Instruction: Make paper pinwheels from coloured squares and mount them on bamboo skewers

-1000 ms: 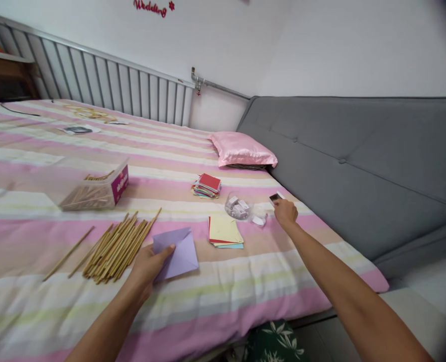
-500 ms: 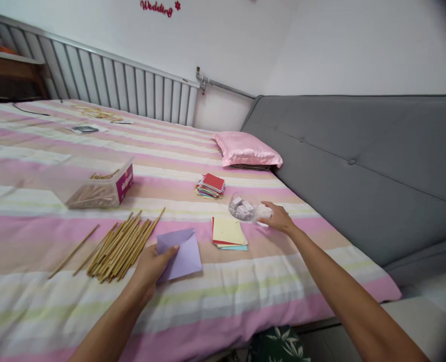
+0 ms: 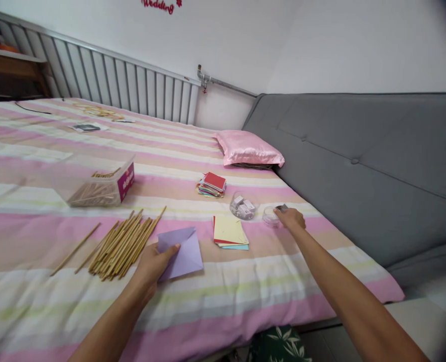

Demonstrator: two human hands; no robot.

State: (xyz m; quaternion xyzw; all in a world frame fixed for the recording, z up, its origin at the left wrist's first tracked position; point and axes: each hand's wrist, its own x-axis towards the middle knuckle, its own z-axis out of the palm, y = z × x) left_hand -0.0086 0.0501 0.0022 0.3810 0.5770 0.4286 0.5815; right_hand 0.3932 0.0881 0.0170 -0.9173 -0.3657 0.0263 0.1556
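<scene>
My left hand [image 3: 155, 261] pinches a purple paper envelope [image 3: 185, 254] between thumb and fingers, just above the striped bedspread. My right hand [image 3: 293, 218] is closed on a small dark, flat piece [image 3: 282, 207], too small to name for sure. Just left of its fingers sits a clear round thing [image 3: 270, 217], perhaps a shallow tub or a tape roll. Beside that stands a clear round container [image 3: 244, 207] with several small white boxes inside. Between my hands lies a stack of cream, red and blue paper pieces [image 3: 229, 232].
A bundle of thin bamboo sticks [image 3: 127, 246] lies left of my left hand, with a single stick [image 3: 75, 250] apart. Behind it is a clear plastic box [image 3: 95, 193] of sticks. Coloured cards [image 3: 212, 184], a pink pillow [image 3: 248, 149] and a grey headboard [image 3: 366, 171] are farther back.
My right hand has moved slightly right, off the clear round thing, and its fingers have closed on the small dark piece. My left hand keeps the envelope in the same place.
</scene>
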